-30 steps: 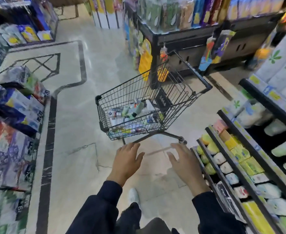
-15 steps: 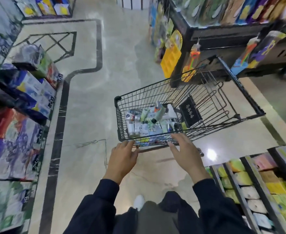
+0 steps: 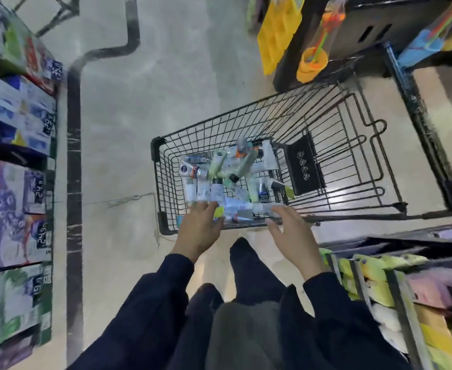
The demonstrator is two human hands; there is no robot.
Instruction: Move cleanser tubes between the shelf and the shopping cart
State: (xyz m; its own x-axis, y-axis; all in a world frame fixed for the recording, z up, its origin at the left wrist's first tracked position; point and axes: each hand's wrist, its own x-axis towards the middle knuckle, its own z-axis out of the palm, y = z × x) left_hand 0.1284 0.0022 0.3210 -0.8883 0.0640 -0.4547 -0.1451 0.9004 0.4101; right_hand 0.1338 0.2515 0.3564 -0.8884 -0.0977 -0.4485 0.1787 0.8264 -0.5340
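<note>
The pick-up from the shopping cart [image 3: 273, 166] appears to be in hand: both grips, left hand [image 3: 199, 228] and right hand [image 3: 291, 231], are seen released over its near rim, above the heaped cleanser tubes [image 3: 219, 180], so one tube must next be grasped and lifted shelfward.

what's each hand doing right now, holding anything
Left hand: open, fingers spread over the tubes in the cart, holding nothing.
Right hand: open, holding nothing.

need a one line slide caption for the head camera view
Both open hands, left hand and right hand, reach into a black wire shopping cart holding a pile of cleanser tubes.
</note>
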